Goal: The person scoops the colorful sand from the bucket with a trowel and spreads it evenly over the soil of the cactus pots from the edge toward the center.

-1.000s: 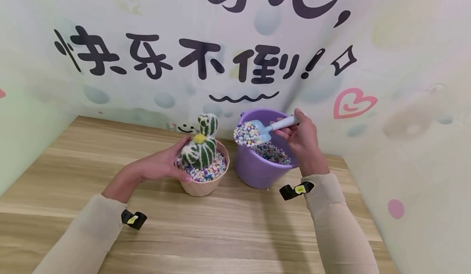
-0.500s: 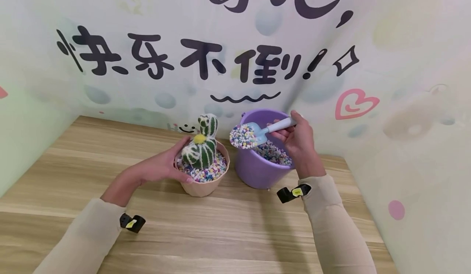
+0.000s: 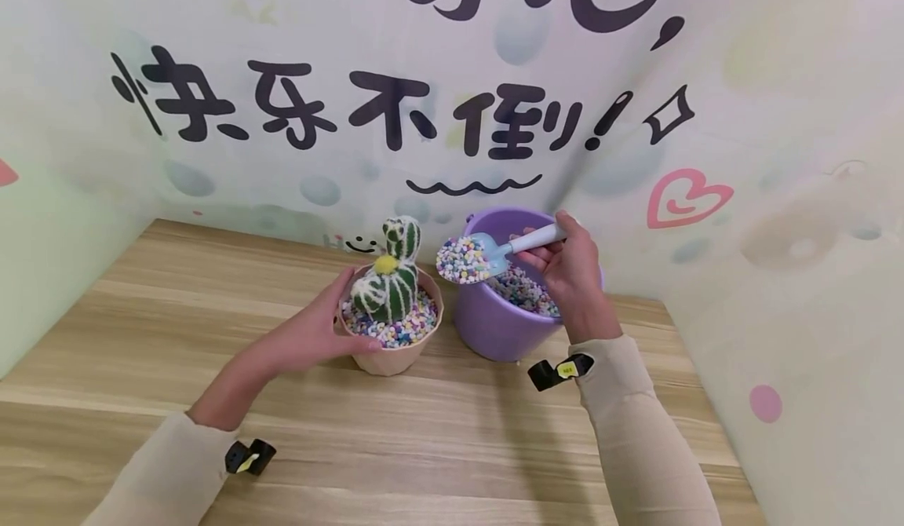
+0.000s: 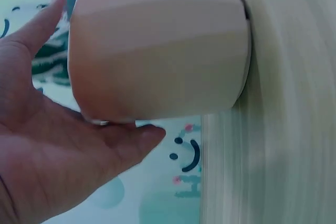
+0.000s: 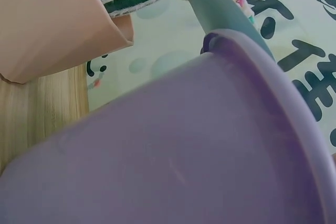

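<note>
The right hand's (image 3: 575, 275) fingers pinch the handle of a light-blue trowel (image 3: 498, 251), coloured pebbles (image 3: 462, 261) heaped on its blade at the rim of a purple bucket (image 3: 501, 334). The left hand (image 3: 318, 335), thumb and fingers spread, holds the cactus (image 3: 397, 294) flowerpot (image 3: 391, 361) beside it on the bench (image 3: 395, 447).

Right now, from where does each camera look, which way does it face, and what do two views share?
Head: worn on the head, it looks forward and down at the pot, cactus, purple bucket and scoop; left hand, right hand and sleeves show.
Left wrist: on that wrist, it faces the pot's side, which appears turned sideways; the left hand shows.
Right wrist: on that wrist, it faces the bucket's outer wall, pot beyond; no hand plainly shows.
Shared: both wrist views show pot, bucket and tabletop.
</note>
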Demonstrator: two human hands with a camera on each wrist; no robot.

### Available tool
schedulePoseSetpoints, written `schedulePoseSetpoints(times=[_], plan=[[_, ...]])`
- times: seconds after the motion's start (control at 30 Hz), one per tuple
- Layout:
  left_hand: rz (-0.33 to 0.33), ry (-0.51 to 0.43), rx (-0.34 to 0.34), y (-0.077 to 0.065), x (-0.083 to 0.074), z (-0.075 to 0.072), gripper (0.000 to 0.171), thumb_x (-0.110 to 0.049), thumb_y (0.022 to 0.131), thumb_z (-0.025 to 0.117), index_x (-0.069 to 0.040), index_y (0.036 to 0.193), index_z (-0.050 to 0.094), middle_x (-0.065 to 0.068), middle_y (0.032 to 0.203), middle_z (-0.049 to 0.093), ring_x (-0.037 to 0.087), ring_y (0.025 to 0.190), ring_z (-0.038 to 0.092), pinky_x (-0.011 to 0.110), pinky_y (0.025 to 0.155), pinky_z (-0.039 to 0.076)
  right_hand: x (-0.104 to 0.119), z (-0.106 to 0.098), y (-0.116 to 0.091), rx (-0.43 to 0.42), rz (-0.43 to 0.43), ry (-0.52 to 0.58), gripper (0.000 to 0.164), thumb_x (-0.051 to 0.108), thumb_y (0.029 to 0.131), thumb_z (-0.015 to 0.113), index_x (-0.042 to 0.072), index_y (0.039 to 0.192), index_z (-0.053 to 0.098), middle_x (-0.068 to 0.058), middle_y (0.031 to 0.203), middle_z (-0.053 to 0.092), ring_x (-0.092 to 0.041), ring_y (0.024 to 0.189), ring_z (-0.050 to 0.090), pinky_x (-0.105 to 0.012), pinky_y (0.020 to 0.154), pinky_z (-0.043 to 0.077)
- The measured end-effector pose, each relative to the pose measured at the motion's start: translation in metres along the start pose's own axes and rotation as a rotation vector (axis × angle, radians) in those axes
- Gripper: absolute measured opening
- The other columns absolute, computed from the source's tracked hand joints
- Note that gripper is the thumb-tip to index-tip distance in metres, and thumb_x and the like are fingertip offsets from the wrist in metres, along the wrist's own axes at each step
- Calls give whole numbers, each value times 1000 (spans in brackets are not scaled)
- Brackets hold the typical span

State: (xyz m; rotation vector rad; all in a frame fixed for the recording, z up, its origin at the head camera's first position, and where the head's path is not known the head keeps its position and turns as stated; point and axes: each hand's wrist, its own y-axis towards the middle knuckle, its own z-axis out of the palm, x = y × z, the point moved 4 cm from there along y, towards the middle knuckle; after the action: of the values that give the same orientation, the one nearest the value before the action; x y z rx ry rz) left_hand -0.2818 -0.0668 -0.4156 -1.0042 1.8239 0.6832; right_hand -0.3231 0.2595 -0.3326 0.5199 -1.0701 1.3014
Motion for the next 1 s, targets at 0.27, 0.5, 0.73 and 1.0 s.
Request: schedulePoseSetpoints(times=[0.27,0.5,0.73,1.0], plan=[[-88,94,-87,0,-4,10,124,-46,72,84,-4,154,2,28,149,25,46,131,38,60,105,37,0,3,-1,-8,-28,6,30,32,101,50,5,113,45,-16,78,68,-33,75,73,-40,65,59],[-35,27,-62,7,-5,8,112,-33,71,87,-6,151,14,23,142,34,41,129,42,56,106,38,1,5,-1,-27,-50,-10,32,32,101,51,3,114,46,-15,77,68,-31,70,73,-40,65,58],[-7,-4,-19,10,-6,5,113,-29,70,87,-4,151,13,24,142,35,41,128,44,55,106,39,3,6,-4,-37,-70,-19,38,33,100,53,3,122,43,-14,78,69,-31,72,73,-39,61,58],[-7,-23,24,12,-3,2,109,-27,73,86,-4,151,13,24,142,37,42,128,43,56,107,36,3,6,-6,-44,-97,-20,33,33,99,56,5,114,46,-14,78,70,-31,74,73,-39,61,58]])
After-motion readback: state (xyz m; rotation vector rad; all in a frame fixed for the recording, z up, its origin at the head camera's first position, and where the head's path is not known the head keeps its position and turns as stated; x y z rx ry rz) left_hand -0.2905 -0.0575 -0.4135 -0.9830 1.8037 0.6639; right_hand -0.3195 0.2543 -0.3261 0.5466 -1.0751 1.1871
